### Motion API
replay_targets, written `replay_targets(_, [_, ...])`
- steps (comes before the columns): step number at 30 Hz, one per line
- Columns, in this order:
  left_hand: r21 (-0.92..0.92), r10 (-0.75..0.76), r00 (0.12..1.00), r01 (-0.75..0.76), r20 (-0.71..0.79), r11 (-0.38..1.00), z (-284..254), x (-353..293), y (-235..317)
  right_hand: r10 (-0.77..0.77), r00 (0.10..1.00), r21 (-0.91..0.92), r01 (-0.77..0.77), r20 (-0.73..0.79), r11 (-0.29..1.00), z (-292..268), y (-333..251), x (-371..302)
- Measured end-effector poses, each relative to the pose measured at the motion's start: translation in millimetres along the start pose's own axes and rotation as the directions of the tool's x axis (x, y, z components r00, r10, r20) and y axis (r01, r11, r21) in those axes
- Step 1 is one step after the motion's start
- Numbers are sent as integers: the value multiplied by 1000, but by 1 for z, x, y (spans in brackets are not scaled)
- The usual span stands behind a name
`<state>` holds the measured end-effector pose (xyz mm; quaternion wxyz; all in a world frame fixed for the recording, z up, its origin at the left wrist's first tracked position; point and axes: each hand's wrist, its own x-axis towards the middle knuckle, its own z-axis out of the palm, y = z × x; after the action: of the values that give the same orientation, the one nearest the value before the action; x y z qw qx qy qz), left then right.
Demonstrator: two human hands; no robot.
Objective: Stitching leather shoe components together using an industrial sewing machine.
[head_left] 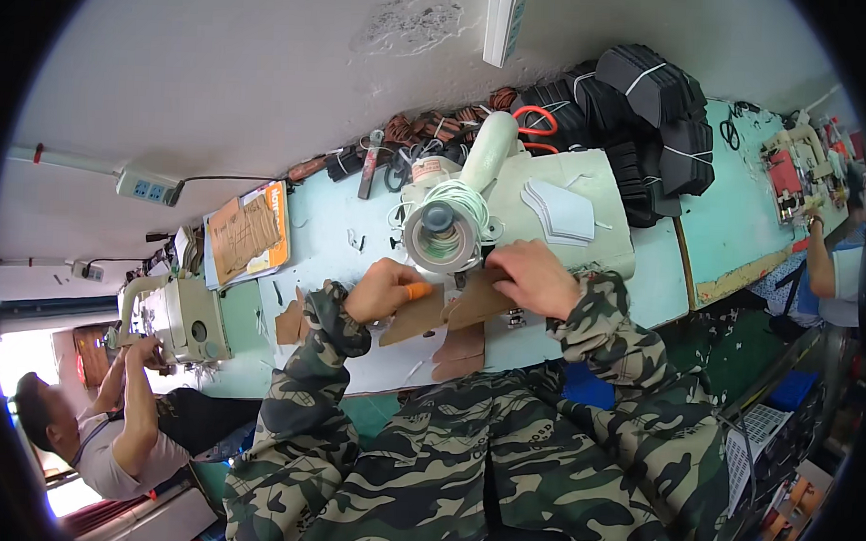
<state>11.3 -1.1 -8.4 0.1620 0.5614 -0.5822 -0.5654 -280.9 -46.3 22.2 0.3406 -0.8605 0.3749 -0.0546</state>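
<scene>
Indoors, a pale blue counter (pixel 325 210) runs along a grey wall (pixel 239 82), with a person at either end. A cream sewing machine (pixel 494 149) stands mid-counter; its round end, wound with pale cord (pixel 469 197), hides the stitching spot. Just below, the left hand (pixel 383 291) pinches a brown panel (pixel 414 319); the right (pixel 538 279) touches a second panel (pixel 479 306), its grip unclear. Behind sit strapped black stacks (pixel 640 87); lower right, a white slatted basket (pixel 746 448), contents indistinct.
</scene>
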Motion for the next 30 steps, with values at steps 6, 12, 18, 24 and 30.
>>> replay_targets(6, [151,225,962,-202,-158,968,20,12,4,-95,964,416,-17,247,909,-50,24,-24])
replay_targets(12, [98,-111,994,112,-14,989,17,9,61,-375,923,224,384,-82,896,-13,37,-15])
replay_targets(18, [664,362,919,-172,-158,727,97,-39,13,-83,976,172,118,-200,978,1,9,-9])
replay_targets(24, [739,234,971,-130,-39,661,156,-34,-62,-155,813,-327,-45,-561,944,-31,52,-51])
replay_targets(30, [466,62,996,-88,71,881,152,-24,-70,-283,407,-115,390,-869,914,-58,-91,-12])
